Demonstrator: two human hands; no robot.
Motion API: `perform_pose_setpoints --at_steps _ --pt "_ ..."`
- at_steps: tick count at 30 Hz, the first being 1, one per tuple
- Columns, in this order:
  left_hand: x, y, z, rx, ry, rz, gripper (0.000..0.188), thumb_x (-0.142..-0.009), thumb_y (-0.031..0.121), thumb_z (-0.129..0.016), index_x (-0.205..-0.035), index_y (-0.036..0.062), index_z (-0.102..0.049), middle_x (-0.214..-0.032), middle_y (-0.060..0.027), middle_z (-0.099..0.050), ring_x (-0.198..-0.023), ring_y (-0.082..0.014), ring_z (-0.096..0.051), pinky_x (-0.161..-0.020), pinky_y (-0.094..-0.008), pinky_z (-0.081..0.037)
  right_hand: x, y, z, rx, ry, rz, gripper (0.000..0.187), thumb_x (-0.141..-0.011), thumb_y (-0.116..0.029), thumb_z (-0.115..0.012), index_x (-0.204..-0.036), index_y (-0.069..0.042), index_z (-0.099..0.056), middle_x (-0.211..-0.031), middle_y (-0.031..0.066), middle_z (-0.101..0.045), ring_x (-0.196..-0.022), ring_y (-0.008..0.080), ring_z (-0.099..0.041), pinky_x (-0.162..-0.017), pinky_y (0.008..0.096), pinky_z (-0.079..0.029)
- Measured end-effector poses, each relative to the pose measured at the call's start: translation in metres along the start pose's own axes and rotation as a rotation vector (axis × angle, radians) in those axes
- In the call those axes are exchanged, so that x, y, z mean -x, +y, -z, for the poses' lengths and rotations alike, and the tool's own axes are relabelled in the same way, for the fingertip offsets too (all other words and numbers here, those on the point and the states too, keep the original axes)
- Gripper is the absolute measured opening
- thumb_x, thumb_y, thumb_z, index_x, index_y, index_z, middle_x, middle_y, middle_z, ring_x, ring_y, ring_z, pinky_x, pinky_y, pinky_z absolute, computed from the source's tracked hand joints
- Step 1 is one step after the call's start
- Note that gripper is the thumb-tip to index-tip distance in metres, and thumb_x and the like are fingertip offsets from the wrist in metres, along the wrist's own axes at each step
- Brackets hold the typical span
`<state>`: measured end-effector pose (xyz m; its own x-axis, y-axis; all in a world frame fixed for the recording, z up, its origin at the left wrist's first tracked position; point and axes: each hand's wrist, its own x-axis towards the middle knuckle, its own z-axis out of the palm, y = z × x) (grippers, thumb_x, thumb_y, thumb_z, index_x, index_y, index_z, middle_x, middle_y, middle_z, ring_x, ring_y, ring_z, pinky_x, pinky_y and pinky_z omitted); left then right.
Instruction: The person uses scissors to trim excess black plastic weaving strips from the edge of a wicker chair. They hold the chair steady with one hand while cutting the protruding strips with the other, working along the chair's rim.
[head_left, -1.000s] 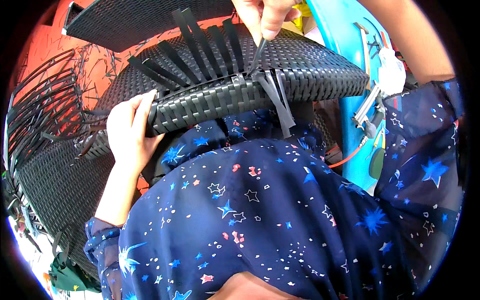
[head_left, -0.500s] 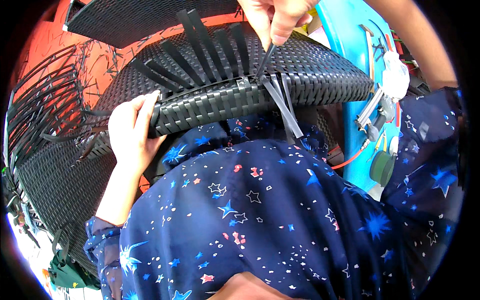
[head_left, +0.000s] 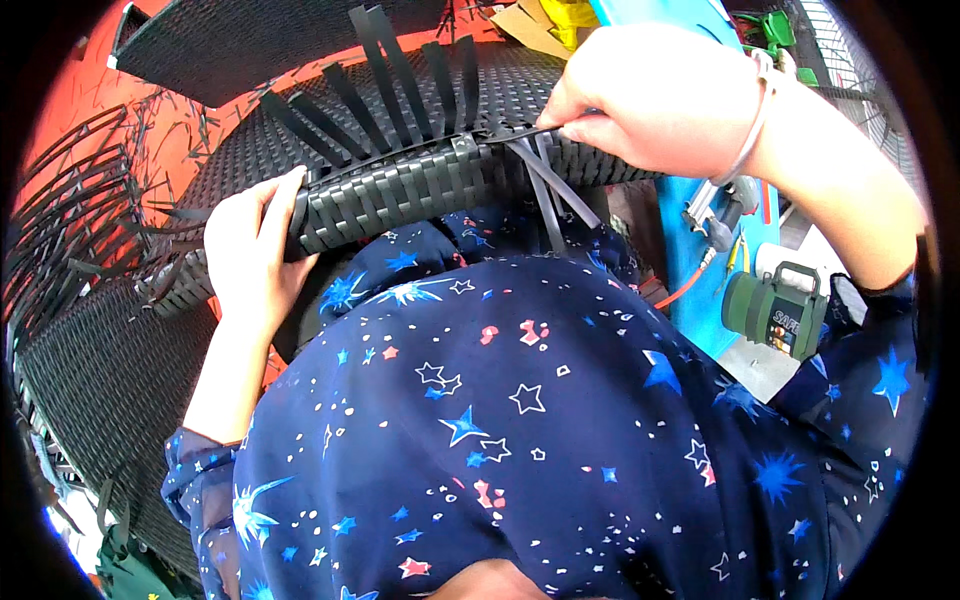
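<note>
A black woven plastic-rattan piece point(head_left: 395, 198) lies across in front of me, its thick rolled edge facing my body. My left hand point(head_left: 250, 245) is closed around the left end of that edge, thumb along the top, the other fingers partly hidden. My right hand point(head_left: 655, 105) pinches a flat black weaving strip point(head_left: 520, 134), stretched low along the top of the edge to the right. Several loose strips point(head_left: 388, 85) stand up from the weave, left of the right hand. Below that hand, grey-black strip ends point(head_left: 552, 195) hang crossed over the edge.
A blue surface point(head_left: 690, 285) on the right bears tools and an orange hose point(head_left: 685, 288). Beside it stands a dark green canister-shaped device point(head_left: 775, 310). Other black woven furniture point(head_left: 110, 390) is at the left. Strip scraps litter the red floor point(head_left: 75, 90).
My right hand has come down and right from above the edge, turning the pinched strip from steep to nearly flat. My left hand keeps its grip, with the view slightly shifted.
</note>
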<state>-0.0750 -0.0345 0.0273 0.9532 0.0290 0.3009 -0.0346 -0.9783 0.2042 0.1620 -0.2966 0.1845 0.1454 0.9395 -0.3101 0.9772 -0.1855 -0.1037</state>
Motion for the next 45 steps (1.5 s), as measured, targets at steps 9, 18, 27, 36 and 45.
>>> perform_pose_setpoints --at_steps 9,18,27,36,45 --pt "-0.004 -0.001 0.001 0.013 -0.008 -0.025 0.082 -0.06 0.008 -0.088 -0.137 0.0122 -0.062 -0.12 -0.0111 -0.066 -0.111 -0.0318 -0.063 -0.101 -0.0445 -0.048 0.01 0.003 -0.045 -0.061 0.17 0.02 0.022 -0.098 -0.023 -0.064 -0.111 -0.012 -0.076 -0.097 0.014 -0.075 -0.093 0.0333 -0.071 -0.083 0.0447 -0.056" --pt "-0.008 0.001 0.003 0.019 0.032 -0.041 0.082 -0.058 0.008 -0.088 -0.136 0.0129 -0.063 -0.121 -0.0106 -0.066 -0.112 -0.0317 -0.063 -0.101 -0.0444 -0.048 -0.004 0.017 0.034 -0.187 -0.328 -0.049 0.025 -0.093 -0.022 -0.065 -0.109 -0.006 -0.076 -0.098 0.0178 -0.074 -0.096 0.0337 -0.071 -0.087 0.0434 -0.055" --pt "0.0 0.006 0.01 -0.01 0.029 0.012 0.084 -0.056 0.008 -0.089 -0.136 0.0128 -0.063 -0.119 -0.0107 -0.066 -0.109 -0.0314 -0.063 -0.099 -0.0438 -0.049 -0.07 0.034 0.056 -0.191 -0.633 0.108 0.031 -0.095 -0.024 -0.07 -0.118 -0.003 -0.075 -0.103 0.0125 -0.079 -0.092 0.0237 -0.074 -0.081 0.0372 -0.056" --pt "-0.002 0.007 0.01 0.015 0.03 0.011 0.083 -0.057 0.009 -0.089 -0.135 0.0116 -0.063 -0.118 -0.0107 -0.067 -0.108 -0.0313 -0.064 -0.098 -0.0435 -0.049 -0.11 0.048 0.059 -0.457 -0.972 -0.056 0.025 -0.097 -0.013 -0.07 -0.119 -0.001 -0.075 -0.1 0.0071 -0.078 -0.085 0.0155 -0.072 -0.073 0.0282 -0.059" --pt "-0.005 0.008 0.011 0.001 0.039 -0.012 0.082 -0.057 0.01 -0.089 -0.135 0.0116 -0.064 -0.117 -0.0105 -0.067 -0.108 -0.0309 -0.064 -0.098 -0.0436 -0.049 -0.106 0.057 0.059 -0.538 -0.946 -0.075 0.027 -0.098 -0.014 -0.071 -0.122 -0.002 -0.074 -0.102 0.0062 -0.077 -0.084 0.0138 -0.071 -0.073 0.028 -0.058"
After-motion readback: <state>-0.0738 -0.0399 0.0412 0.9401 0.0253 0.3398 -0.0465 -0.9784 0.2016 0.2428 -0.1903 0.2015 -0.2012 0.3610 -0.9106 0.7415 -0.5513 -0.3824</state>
